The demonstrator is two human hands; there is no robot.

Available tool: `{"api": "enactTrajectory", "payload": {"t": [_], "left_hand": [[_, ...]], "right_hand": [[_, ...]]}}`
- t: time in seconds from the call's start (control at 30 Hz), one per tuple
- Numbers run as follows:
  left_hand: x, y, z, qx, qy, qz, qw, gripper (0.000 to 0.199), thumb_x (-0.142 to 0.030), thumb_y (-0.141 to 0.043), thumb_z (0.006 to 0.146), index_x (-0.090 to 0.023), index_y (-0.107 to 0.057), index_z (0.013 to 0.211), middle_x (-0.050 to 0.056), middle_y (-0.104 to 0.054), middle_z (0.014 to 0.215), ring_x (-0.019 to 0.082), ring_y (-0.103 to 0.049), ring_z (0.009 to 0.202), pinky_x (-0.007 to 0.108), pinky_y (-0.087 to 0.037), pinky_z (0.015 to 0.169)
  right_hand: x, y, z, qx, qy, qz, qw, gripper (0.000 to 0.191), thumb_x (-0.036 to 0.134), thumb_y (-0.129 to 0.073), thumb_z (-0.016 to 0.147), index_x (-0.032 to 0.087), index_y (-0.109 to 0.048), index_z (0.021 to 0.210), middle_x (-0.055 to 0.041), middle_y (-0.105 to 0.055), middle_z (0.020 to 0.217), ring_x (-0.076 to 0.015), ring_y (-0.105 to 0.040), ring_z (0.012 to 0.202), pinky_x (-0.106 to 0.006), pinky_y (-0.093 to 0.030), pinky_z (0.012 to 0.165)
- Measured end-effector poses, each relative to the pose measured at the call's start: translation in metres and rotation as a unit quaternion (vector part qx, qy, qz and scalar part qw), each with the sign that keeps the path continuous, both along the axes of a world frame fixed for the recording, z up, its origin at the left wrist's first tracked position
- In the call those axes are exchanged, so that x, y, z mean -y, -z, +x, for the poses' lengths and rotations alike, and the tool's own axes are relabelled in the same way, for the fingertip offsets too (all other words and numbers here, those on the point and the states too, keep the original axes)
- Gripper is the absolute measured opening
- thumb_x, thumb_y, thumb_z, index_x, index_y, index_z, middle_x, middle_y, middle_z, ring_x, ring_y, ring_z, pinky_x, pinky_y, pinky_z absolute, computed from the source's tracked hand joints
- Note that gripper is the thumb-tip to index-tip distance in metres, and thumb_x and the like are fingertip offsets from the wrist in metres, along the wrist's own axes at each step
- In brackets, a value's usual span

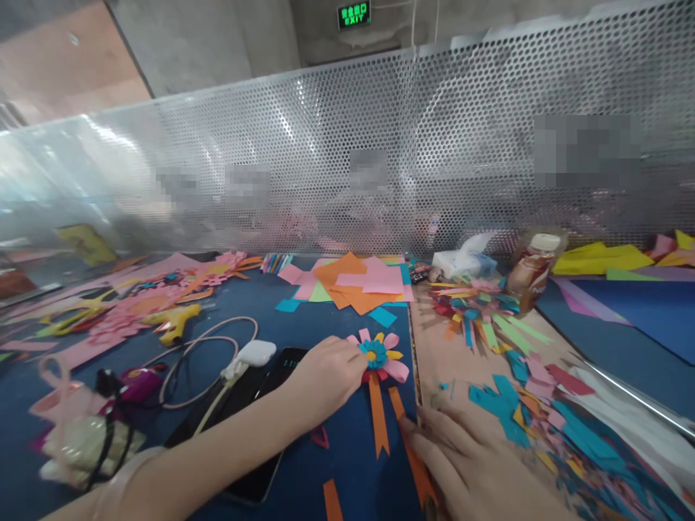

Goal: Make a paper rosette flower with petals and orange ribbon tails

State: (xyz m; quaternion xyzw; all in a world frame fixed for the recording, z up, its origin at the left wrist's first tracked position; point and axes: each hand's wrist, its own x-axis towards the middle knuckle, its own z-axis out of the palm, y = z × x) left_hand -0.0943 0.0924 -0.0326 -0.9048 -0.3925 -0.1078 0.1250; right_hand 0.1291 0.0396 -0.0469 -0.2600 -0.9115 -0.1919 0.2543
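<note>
From my remote view, the paper flower (374, 354) lies mid-scene on the blue table (233, 286), its orange ribbon tail (378, 420) pointing near; my left hand (337, 369) is curled at its left edge, though I cannot tell whether the fingers pinch a petal or only press. I'd keep that touch light so the petals don't crease, while my right hand (472, 463), fingers loosely spread, steadies the loose orange strip (400, 409) flat.

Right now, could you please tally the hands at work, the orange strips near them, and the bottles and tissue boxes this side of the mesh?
Left hand and right hand: 2
Orange strips: 3
Bottle: 1
Tissue box: 1
Total: 7
</note>
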Motion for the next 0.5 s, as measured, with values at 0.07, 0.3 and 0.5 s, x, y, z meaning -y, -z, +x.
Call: {"api": "enactTrajectory", "payload": {"t": [0.07, 0.3, 0.5], "left_hand": [[0.004, 0.0, 0.0, 0.005, 0.003, 0.0, 1.0, 0.02, -0.017, -0.041, 0.087, -0.015, -0.061, 0.085, 0.005, -0.064, 0.076, 0.017, -0.058, 0.081, 0.03, -0.042, 0.074], [0.015, 0.002, 0.002, 0.013, 0.032, 0.019, 0.999, 0.024, -0.016, -0.036, 0.089, -0.015, -0.06, 0.09, 0.005, -0.064, 0.077, 0.017, -0.058, 0.082, 0.03, -0.043, 0.074], [0.021, 0.01, 0.004, 0.03, 0.037, 0.015, 0.999, 0.021, -0.015, -0.039, 0.088, -0.014, -0.06, 0.087, 0.006, -0.063, 0.081, 0.018, -0.057, 0.081, 0.032, -0.044, 0.073]], "right_hand": [[-0.001, -0.003, -0.001, 0.013, 0.007, -0.015, 1.0, 0.025, 0.017, -0.043, 0.075, 0.019, -0.061, 0.093, 0.0004, -0.066, 0.094, -0.0168, -0.053, 0.085, -0.03, -0.039, 0.079], [0.001, -0.007, -0.007, 0.048, 0.02, -0.026, 0.998, 0.024, 0.019, -0.047, 0.072, 0.017, -0.058, 0.094, -0.0021, -0.063, 0.089, -0.017, -0.05, 0.074, -0.029, -0.037, 0.068], [0.002, -0.008, -0.007, 0.04, 0.012, -0.038, 0.998, 0.022, 0.015, -0.051, 0.069, 0.018, -0.061, 0.088, 0.0003, -0.061, 0.078, -0.0161, -0.047, 0.067, -0.029, -0.034, 0.065]]}}
